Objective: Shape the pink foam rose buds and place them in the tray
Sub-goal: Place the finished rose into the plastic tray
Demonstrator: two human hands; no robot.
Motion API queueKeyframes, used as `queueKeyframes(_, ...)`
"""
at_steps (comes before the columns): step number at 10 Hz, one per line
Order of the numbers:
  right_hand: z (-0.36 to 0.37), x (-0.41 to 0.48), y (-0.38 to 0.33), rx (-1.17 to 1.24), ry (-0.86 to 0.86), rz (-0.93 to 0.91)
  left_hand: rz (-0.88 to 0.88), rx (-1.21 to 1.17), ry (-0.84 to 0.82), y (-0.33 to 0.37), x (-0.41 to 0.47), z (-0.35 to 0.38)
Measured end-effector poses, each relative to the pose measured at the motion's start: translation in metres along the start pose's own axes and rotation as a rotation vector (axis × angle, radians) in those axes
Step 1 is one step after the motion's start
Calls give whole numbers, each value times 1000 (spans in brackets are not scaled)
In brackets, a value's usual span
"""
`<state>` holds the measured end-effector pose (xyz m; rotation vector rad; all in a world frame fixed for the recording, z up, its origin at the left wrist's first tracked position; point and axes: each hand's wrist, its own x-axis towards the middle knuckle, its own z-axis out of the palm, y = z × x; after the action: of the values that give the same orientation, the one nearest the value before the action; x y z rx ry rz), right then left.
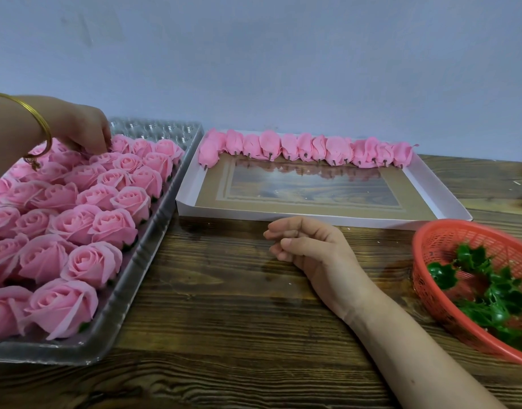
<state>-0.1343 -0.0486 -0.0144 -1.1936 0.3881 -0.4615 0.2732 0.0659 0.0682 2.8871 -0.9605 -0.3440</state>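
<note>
A clear plastic tray (pixel 165 199) on the left holds several rows of pink foam roses (pixel 106 228). My left hand (pixel 82 128) reaches over its far rows, and its fingertips touch a rose (pixel 101 157) there; whether they pinch it is hidden. A white box lid (pixel 188 190) at the back holds a row of several closed pink buds (pixel 307 149) lying on their sides with dark stubs showing. My right hand (pixel 304 243) rests on the wooden table in front of that lid, fingers loosely curled, holding nothing.
A red plastic basket (pixel 431 278) with several green plastic sepals (pixel 490 293) stands at the right edge. The wooden table (pixel 224 305) runs up to a pale wall behind. A gold bangle (pixel 41 125) is on my left wrist.
</note>
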Motion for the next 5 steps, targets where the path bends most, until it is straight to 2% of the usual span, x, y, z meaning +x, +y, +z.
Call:
queueKeyframes(2, -1, 0, 0, -14, -1, -3, -7, -22, 12, 1, -1, -1)
queueKeyframes(5, -1, 1, 0, -4, -4, 0, -57, -119, -95, 3, -5, -6)
